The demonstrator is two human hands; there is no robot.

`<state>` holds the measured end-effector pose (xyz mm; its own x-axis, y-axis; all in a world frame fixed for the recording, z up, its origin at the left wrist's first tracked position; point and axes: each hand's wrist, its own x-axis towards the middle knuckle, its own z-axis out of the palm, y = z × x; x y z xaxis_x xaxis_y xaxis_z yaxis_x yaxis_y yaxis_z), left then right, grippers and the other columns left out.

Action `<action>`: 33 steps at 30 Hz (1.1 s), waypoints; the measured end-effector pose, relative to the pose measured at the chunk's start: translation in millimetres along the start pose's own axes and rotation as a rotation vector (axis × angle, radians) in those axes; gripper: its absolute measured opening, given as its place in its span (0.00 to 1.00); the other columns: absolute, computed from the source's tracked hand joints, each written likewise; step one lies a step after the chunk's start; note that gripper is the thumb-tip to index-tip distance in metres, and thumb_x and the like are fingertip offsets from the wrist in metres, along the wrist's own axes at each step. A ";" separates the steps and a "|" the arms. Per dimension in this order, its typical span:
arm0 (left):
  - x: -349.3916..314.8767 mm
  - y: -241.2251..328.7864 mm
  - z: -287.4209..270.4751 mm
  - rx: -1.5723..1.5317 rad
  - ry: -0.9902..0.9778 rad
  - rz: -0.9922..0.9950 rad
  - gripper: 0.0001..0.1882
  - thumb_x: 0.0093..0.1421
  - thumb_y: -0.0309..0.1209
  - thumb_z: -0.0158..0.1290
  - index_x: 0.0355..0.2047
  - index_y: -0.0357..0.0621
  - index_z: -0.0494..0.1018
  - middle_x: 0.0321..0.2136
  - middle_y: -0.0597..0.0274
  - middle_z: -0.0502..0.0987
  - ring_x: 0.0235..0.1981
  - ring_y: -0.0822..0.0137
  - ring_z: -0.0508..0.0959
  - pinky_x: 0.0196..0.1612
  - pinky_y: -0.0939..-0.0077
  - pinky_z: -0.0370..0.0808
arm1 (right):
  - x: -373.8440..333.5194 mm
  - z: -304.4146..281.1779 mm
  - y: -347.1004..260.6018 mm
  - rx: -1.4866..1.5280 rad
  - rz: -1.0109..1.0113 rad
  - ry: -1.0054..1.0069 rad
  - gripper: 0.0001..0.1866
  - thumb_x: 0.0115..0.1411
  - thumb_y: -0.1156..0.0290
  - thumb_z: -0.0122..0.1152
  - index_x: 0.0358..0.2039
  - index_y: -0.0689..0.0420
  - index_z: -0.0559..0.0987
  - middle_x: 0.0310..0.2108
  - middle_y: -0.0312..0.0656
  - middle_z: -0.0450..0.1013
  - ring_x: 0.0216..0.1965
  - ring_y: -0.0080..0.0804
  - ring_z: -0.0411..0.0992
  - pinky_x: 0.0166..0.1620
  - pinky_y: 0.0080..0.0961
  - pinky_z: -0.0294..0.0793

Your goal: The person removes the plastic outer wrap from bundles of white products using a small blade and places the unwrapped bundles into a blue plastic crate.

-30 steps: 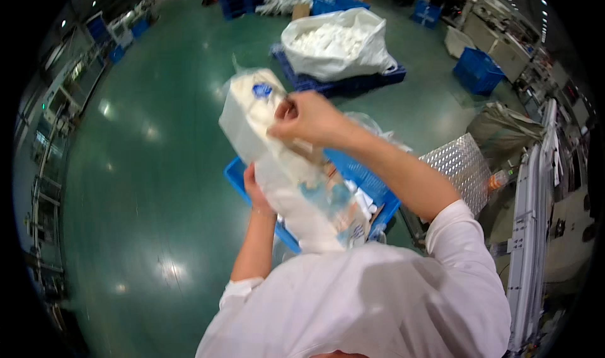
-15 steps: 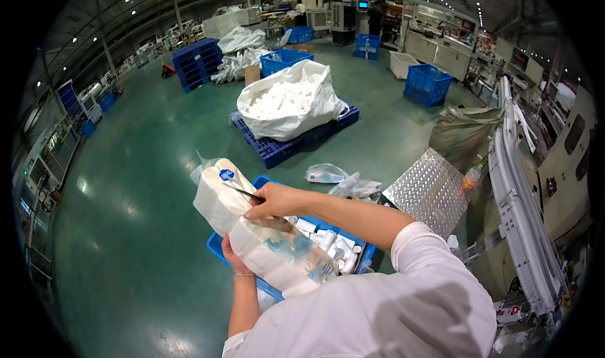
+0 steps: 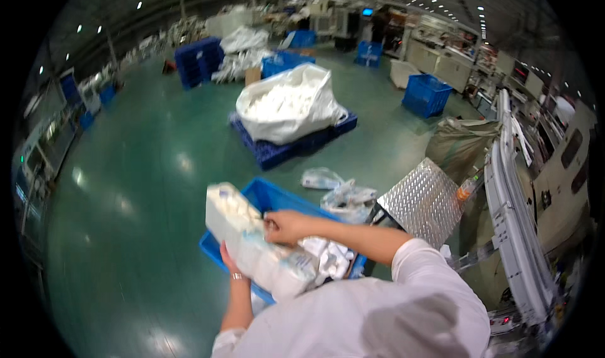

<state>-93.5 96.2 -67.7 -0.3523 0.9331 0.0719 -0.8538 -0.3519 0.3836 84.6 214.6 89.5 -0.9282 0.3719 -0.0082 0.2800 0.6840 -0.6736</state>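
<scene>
A long plastic-wrapped pack [image 3: 249, 235] of stacked white soft pieces lies tilted across the front of me, with pale blue print on its film. My left hand [image 3: 228, 257] grips the pack's lower left side; most of its fingers are hidden behind the pack. On the pack's upper right side my right hand [image 3: 287, 226] is closed, fingertips at the film. Motion blur hides what is between those fingers. Beneath the pack stands a blue crate [image 3: 268, 197], with white rolled pieces [image 3: 331, 257] showing inside it.
Ahead, a large white sack [image 3: 318, 109] full of white pieces sits on a blue pallet [image 3: 277, 153]. Plastic bags [image 3: 346, 197] lie on the green floor right of the crate. A metal tread plate [image 3: 422, 200] and machine rails [image 3: 504, 213] stand at the right.
The pack has turned more upright and its upper end has shifted right, exposing more crate. My right hand has moved slightly right and down; the thin dark tool seen in it earlier is no longer distinguishable.
</scene>
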 end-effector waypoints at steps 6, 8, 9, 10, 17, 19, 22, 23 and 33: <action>21.2 1.0 17.2 -0.043 0.068 -0.119 0.23 0.57 0.42 0.37 0.44 0.39 0.67 0.42 0.55 0.72 0.40 0.58 0.73 0.47 0.66 0.68 | 16.1 -26.8 -27.8 0.411 0.159 0.010 0.16 0.45 0.68 0.58 0.35 0.64 0.72 0.21 0.35 0.68 0.23 0.19 0.66 0.24 0.19 0.67; 17.3 -2.2 46.8 0.034 0.064 -0.050 0.21 0.57 0.41 0.38 0.43 0.40 0.67 0.38 0.56 0.73 0.38 0.60 0.74 0.44 0.68 0.71 | 15.9 -35.9 -35.5 0.470 0.098 0.065 0.15 0.46 0.69 0.58 0.33 0.65 0.72 0.21 0.33 0.66 0.19 0.17 0.64 0.22 0.16 0.65; 19.0 -1.0 46.5 0.090 0.053 -0.034 0.21 0.57 0.41 0.38 0.43 0.40 0.67 0.38 0.56 0.73 0.38 0.60 0.74 0.43 0.68 0.71 | 15.9 -37.0 -43.4 0.511 0.126 0.049 0.12 0.45 0.71 0.59 0.29 0.62 0.71 0.19 0.31 0.66 0.18 0.17 0.64 0.20 0.16 0.64; 20.9 -2.9 47.5 0.143 0.036 -0.020 0.21 0.57 0.41 0.37 0.43 0.40 0.67 0.37 0.56 0.74 0.37 0.61 0.74 0.43 0.68 0.71 | 16.8 -39.5 -49.6 0.546 0.155 0.037 0.09 0.43 0.72 0.60 0.25 0.60 0.71 0.18 0.30 0.65 0.18 0.16 0.63 0.18 0.16 0.63; 8.8 -16.4 45.5 -0.069 0.023 -0.185 0.23 0.57 0.43 0.35 0.44 0.40 0.67 0.38 0.55 0.73 0.38 0.59 0.74 0.43 0.67 0.71 | 5.7 -26.6 -46.4 0.775 0.271 -0.132 0.16 0.47 0.67 0.60 0.36 0.61 0.72 0.17 0.28 0.61 0.15 0.14 0.57 0.21 0.16 0.65; 3.7 -21.5 51.6 -0.086 0.067 -0.178 0.23 0.57 0.43 0.35 0.44 0.40 0.66 0.38 0.55 0.73 0.39 0.59 0.73 0.43 0.66 0.71 | -0.1 -27.0 -37.3 0.902 0.288 -0.161 0.18 0.47 0.67 0.60 0.38 0.61 0.72 0.18 0.27 0.60 0.15 0.13 0.56 0.21 0.15 0.65; -0.8 -18.3 74.5 -0.095 -0.034 -0.157 0.23 0.57 0.43 0.34 0.44 0.40 0.66 0.38 0.55 0.73 0.38 0.59 0.73 0.43 0.65 0.71 | 1.4 -27.2 -26.0 1.135 0.290 -0.213 0.19 0.49 0.67 0.59 0.40 0.61 0.71 0.20 0.26 0.62 0.14 0.12 0.53 0.22 0.13 0.64; -1.1 -17.3 78.2 -0.092 -0.096 -0.147 0.23 0.57 0.43 0.34 0.44 0.40 0.66 0.38 0.55 0.73 0.38 0.59 0.73 0.43 0.65 0.71 | 3.7 -27.0 -26.4 1.191 0.273 -0.225 0.19 0.49 0.68 0.59 0.40 0.62 0.71 0.20 0.27 0.62 0.14 0.12 0.53 0.22 0.13 0.64; 4.3 -16.8 55.8 -0.102 0.044 -0.242 0.25 0.57 0.44 0.31 0.44 0.37 0.64 0.34 0.50 0.73 0.36 0.55 0.74 0.41 0.63 0.71 | -3.4 -31.3 -36.5 0.796 0.270 -0.370 0.09 0.50 0.67 0.59 0.24 0.58 0.69 0.20 0.33 0.67 0.24 0.19 0.66 0.26 0.15 0.68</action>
<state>-59.3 110.2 -22.4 -0.1473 0.9877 -0.0522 -0.9487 -0.1262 0.2899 85.2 208.0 137.3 -0.9136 0.1379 -0.3824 0.3743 -0.0819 -0.9237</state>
